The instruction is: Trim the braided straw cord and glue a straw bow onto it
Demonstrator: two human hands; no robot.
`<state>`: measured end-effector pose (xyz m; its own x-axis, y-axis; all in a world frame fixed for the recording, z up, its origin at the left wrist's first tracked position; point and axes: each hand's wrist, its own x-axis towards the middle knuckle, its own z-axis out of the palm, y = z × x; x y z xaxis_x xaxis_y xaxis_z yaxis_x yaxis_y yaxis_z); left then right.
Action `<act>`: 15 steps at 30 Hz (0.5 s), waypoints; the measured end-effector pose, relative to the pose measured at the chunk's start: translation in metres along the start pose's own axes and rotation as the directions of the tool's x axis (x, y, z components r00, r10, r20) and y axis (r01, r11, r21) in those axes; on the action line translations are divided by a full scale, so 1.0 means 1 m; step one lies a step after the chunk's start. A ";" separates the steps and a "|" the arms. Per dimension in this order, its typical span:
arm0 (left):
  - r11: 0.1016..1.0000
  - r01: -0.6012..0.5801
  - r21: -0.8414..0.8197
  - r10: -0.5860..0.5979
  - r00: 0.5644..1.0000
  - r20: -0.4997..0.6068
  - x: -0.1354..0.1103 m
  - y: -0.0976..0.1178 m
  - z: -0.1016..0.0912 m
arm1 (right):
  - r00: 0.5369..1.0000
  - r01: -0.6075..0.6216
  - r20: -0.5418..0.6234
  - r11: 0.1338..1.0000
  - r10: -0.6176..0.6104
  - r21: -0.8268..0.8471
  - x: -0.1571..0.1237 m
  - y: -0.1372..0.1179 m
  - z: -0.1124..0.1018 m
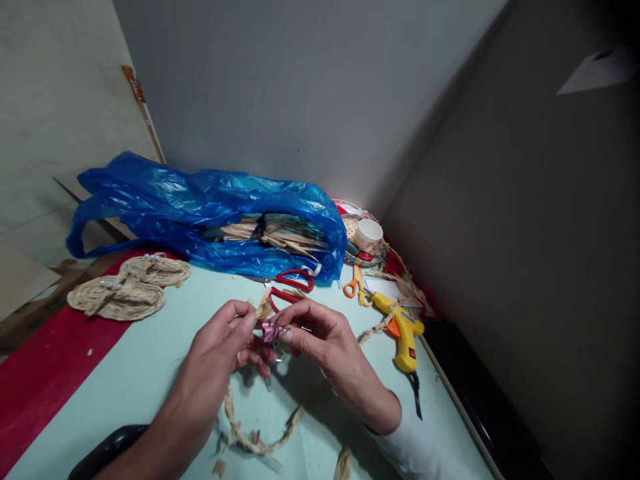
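Both my hands meet over the middle of the pale green tabletop. Between the thumb and fingers of my right hand (325,343) is a small shiny pink binder clip (271,331) with wire handles. My left hand (227,340) is closed on a dried husk strip (264,305), whose end sticks up above the fingertips beside the clip. A thin husk braid (257,445) hangs or lies in a curve below my hands; its join to the strip is hidden by the fingers. Just beyond my hands lie red-handled scissors (295,279), partly covered by husk.
A blue plastic bag (165,200) holding dried husks lies along the wall. Two coiled husk pieces (120,300) rest at left on a red strip (45,373). Toward the right are a yellow glue gun (407,340), orange scissors (351,287) and a white cup (369,232) in a basket.
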<state>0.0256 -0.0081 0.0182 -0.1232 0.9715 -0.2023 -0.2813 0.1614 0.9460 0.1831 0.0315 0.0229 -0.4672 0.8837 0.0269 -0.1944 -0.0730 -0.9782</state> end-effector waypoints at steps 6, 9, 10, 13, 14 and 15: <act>0.999 -0.017 0.028 0.017 1.000 -0.008 0.000 -0.003 0.001 | 0.999 0.044 0.029 0.983 -0.040 -0.179 -0.001 0.003 -0.004; 0.998 -0.047 0.039 0.048 0.998 -0.039 0.002 -0.002 -0.001 | 0.997 0.055 0.071 0.977 -0.041 -0.204 -0.002 0.001 -0.006; 0.997 -0.058 0.045 0.060 0.997 -0.048 0.002 -0.001 -0.001 | 0.995 0.047 0.090 0.981 -0.030 -0.191 -0.003 0.000 -0.006; 0.993 -0.095 0.072 0.100 0.993 -0.068 0.002 -0.001 0.000 | 0.989 -0.006 0.143 0.991 0.025 -0.131 -0.005 -0.003 -0.003; 0.991 -0.108 0.082 0.114 0.991 -0.071 0.001 -0.001 0.000 | 0.990 -0.007 0.139 0.989 0.027 -0.146 -0.006 -0.003 -0.001; 0.988 -0.121 0.092 0.127 0.989 -0.072 0.001 -0.001 0.000 | 0.992 0.019 0.123 0.981 0.006 -0.195 -0.006 -0.003 0.000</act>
<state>0.0262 -0.0071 0.0174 -0.2267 0.9690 -0.0980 -0.1760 0.0582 0.9827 0.1862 0.0264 0.0255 -0.5713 0.8195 0.0466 -0.0311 0.0350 -0.9989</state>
